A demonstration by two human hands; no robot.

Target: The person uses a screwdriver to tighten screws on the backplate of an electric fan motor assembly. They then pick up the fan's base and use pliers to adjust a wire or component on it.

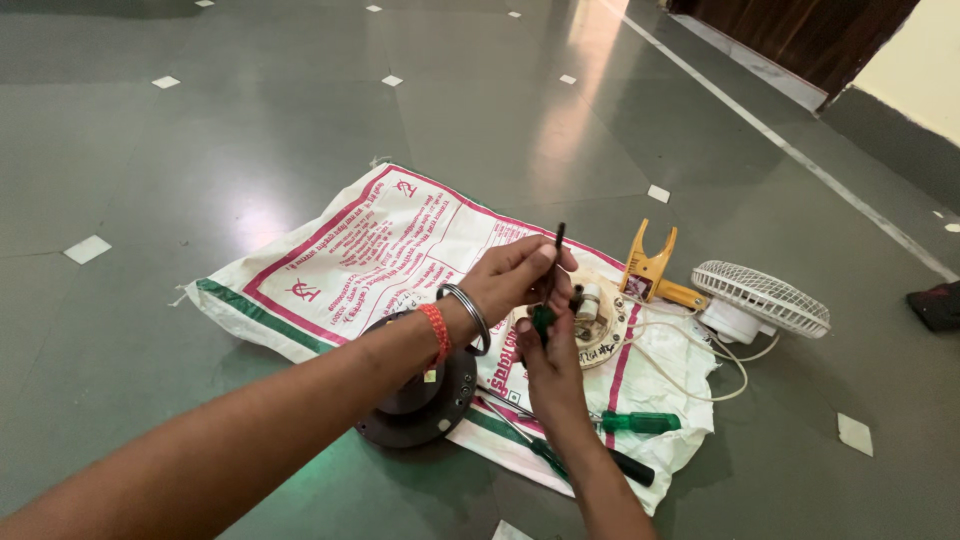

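Head view looked down on a grey tiled floor (200, 180) with a printed white woven sack (370, 245) spread flat as a work mat. Over the middle of the sack both hands met. The left hand (515, 280), with a red thread and metal bangles (470, 315) at the wrist, was pinching the upper end of a thin dark screwdriver shaft (558, 255) that stood nearly upright. The right hand (550, 365) came up from 6 o'clock and closed around the green handle (541, 320) at the shaft's lower end; its fingers were curled tight, not spread.

Directly behind the hands, at 1 o'clock of them, lay a round cream motor plate (600, 330) with a small white cylinder on it. A yellow forked bracket (650, 270) sat at 2 o'clock, and a white fan grille (760, 298) lay further out at 3 o'clock, joined by a loose white cable (715, 385). A dark round metal base (415, 405) rested at 8 o'clock of the hands, half on the sack's edge. Two more screwdrivers lay at 5 o'clock: a green-handled one (640, 422) and a black-handled one (630, 467).

Judging by the grip, the step in hand was seating or adjusting the shaft in its handle. The next move would call for holding the handle steady while the left fingers pushed or turned the shaft straight along its axis.
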